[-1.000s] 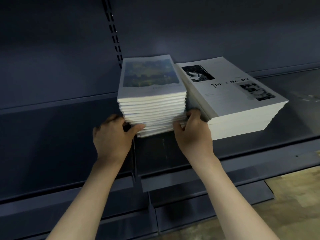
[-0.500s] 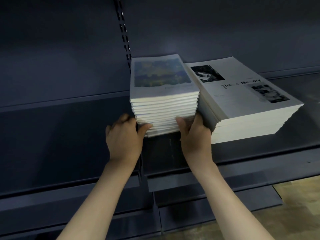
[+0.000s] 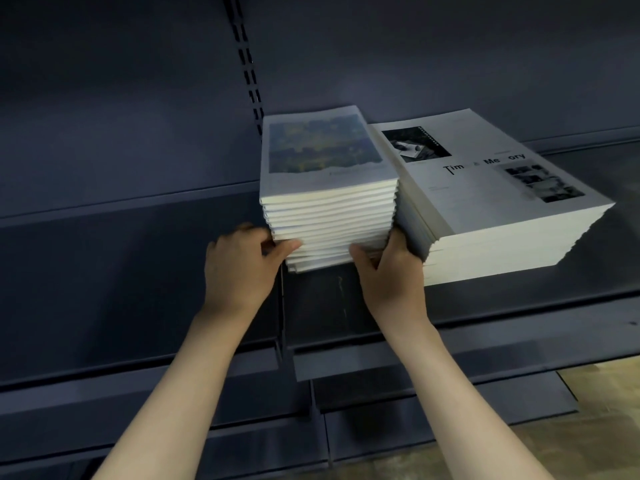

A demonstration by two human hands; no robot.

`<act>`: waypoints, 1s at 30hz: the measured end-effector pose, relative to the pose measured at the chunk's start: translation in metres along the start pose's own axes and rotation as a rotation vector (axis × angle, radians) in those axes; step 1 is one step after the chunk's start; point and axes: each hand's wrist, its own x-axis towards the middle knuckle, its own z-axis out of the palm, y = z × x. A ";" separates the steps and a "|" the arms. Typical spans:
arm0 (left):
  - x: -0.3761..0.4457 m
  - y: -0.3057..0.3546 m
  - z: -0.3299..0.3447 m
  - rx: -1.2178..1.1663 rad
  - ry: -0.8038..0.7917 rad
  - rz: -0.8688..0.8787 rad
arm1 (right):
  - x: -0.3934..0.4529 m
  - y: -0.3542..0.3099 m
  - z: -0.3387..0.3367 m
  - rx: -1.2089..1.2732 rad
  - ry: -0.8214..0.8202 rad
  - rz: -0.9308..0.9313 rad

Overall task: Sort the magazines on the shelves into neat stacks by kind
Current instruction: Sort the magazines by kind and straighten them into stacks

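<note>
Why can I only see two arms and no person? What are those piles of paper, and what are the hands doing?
The camera sits on the person's head and looks down, so you see only their arms. The left hand and right hand grip the bottom of a stack of magazines with a blue painted cover, one hand at each side. Right beside it, touching it, lies a wider stack of grey magazines with black-and-white photos on top. Both stacks are on a dark metal shelf.

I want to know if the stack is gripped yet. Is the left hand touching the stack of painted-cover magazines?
Touching. In the head view the left hand has its thumb pressed against the front edges of the painted-cover stack near the bottom.
</note>
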 end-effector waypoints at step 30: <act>-0.013 0.004 0.021 0.177 0.198 -0.035 | 0.010 -0.017 -0.010 -0.305 -0.005 -0.025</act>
